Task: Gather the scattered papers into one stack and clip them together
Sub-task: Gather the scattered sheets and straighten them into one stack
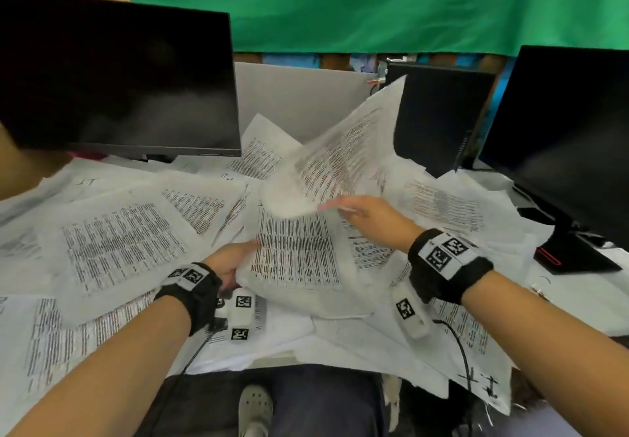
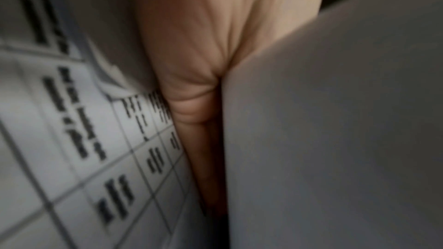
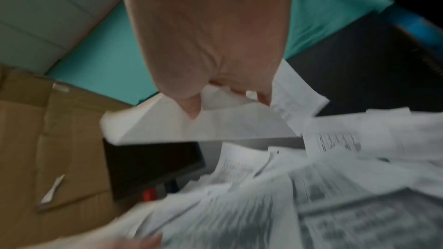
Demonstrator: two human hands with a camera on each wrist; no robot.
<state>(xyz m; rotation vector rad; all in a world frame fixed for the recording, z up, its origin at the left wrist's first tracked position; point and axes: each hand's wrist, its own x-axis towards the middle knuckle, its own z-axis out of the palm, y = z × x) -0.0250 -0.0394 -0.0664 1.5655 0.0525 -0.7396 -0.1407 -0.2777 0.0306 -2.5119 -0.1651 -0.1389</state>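
Note:
Printed white papers [image 1: 126, 242] lie scattered over the whole desk. My left hand [image 1: 238, 259] grips the left edge of a small pile whose top sheet is a printed table [image 1: 296, 252]. In the left wrist view the thumb [image 2: 191, 54] lies between the table sheet [image 2: 72, 139] and a blank grey sheet back [image 2: 335, 120]. My right hand [image 1: 340, 208] pinches the lower corner of a lifted sheet [image 1: 354, 144], which curves up into the air above the pile. The right wrist view shows that hand [image 3: 210, 44] with fingers curled on the sheet's edge [image 3: 215, 126].
A dark monitor [image 1: 115, 75] stands at the back left and another [image 1: 565, 137] at the right, with a black computer tower [image 1: 439, 113] between them. A grey partition [image 1: 299, 92] backs the desk. A cardboard box [image 3: 48, 139] stands beyond. A black cable [image 1: 459, 344] hangs over the papers near the front edge.

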